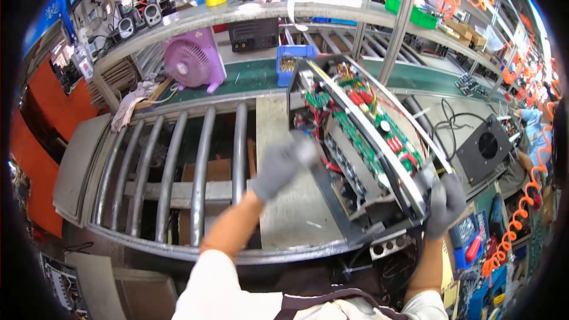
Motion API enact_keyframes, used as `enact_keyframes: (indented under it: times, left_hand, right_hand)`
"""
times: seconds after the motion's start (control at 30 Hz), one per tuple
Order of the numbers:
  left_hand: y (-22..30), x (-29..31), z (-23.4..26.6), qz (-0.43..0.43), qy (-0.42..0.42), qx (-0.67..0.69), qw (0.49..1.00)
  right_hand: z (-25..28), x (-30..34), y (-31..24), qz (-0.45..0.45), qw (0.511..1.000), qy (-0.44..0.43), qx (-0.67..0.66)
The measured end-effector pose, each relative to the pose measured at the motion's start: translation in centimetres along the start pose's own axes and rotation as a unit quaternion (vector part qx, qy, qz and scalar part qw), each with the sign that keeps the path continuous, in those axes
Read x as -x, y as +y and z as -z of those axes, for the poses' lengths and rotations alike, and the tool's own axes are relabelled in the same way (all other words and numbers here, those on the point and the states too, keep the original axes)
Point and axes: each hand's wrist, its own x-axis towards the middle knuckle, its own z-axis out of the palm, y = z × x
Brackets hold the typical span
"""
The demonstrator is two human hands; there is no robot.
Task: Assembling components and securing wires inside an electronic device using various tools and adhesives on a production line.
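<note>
An opened electronic unit (pixel 361 130) with a metal frame and dark chassis stands in front of me, tilted. Green circuit boards (pixel 355 142), red parts and bundled coloured wires show inside it. At its near right corner, my gloved right hand (pixel 446 204) is closed around the frame's edge. My gloved left hand (pixel 284 165) is beside the unit's left side, over a bare metal plate (pixel 290 213). Motion smears its fingers, so whether it holds anything cannot be made out.
Metal rollers (pixel 204 172) run along my left. Behind the unit are a blue bin (pixel 285 77) of small brass-coloured parts and a purple fan (pixel 192 59). A black panel with a round opening (pixel 486 148) lies to the right, near another worker's arm (pixel 536 127). Orange coiled hoses (pixel 521 213) hang there.
</note>
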Motion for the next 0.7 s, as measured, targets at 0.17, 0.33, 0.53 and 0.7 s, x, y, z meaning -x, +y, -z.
enact_keyframes:
  times: [0.17, 0.33, 0.53, 0.7]
  left_hand:
    - [2.6, -26.9, 9.3, -0.233, 0.357, -0.089, 0.9]
    - [2.7, -41.6, 12.7, -0.027, 0.403, -0.104, 0.909]
    - [1.2, -45.4, 12.7, -0.017, 0.31, 0.221, 0.925]
    - [4.8, -42.4, 7.3, -0.045, 0.164, 0.277, 0.946]
  right_hand:
    - [1.8, 0.6, 1.3, -0.013, 1.0, 0.005, 0.0]
    - [1.0, 0.9, 2.0, -0.017, 0.998, 0.057, -0.006]
    - [1.5, 0.8, 2.2, -0.008, 1.0, 0.011, 0.02]
    - [3.6, -1.9, 1.4, -0.076, 0.988, -0.131, 0.038]
